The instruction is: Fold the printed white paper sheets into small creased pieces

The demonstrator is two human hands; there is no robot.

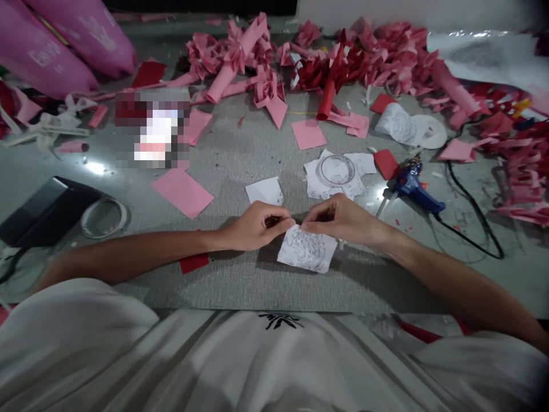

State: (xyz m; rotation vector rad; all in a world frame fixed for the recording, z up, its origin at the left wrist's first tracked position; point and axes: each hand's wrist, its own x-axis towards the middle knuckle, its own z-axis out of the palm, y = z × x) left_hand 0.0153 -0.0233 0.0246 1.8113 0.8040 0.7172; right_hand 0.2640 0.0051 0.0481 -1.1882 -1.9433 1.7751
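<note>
A white piece of paper with dark drawn lines hangs from my fingertips over the middle of the table. My left hand pinches its upper left corner between thumb and forefinger. Close beside it, my right hand pinches the top edge of the same paper. Just beyond my left hand lies a small blank white paper square. Past my right hand, a tape roll rests on more torn, drawn-on paper.
Pink and red paper scraps pile along the back. A blue hot glue gun with a black cord lies at right. At left are another tape roll, a black box-like object and a pink paper square. Pink bottles lie behind.
</note>
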